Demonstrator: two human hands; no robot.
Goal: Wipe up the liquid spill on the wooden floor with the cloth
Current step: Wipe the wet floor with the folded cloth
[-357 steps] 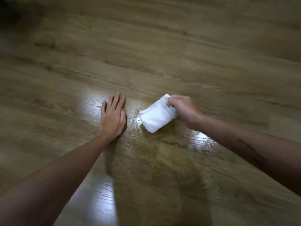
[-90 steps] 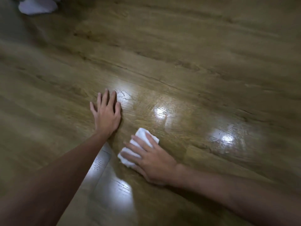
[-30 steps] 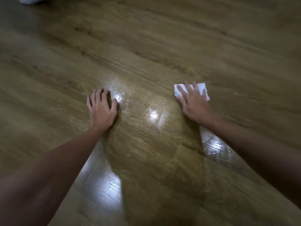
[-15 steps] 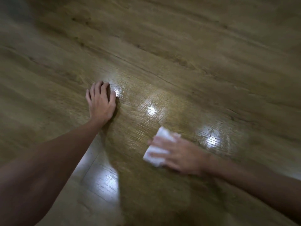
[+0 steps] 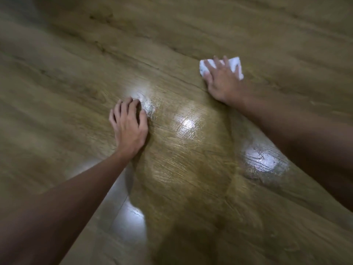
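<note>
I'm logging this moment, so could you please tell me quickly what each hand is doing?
Left hand: open, resting on the wooden floor, holding nothing.
Right hand: open, fingers spread, pressing the white cloth flat against the floor.

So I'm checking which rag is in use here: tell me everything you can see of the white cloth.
The white folded cloth looks like soft fabric, bunched into a rough rectangular pad. It lies flat on the brown wooden plank floor, far right of the glossy wet patch. The right hand presses on it with spread, straight fingers, covering its middle; only its left end and right corner show. Whether it is damp cannot be told.
</note>
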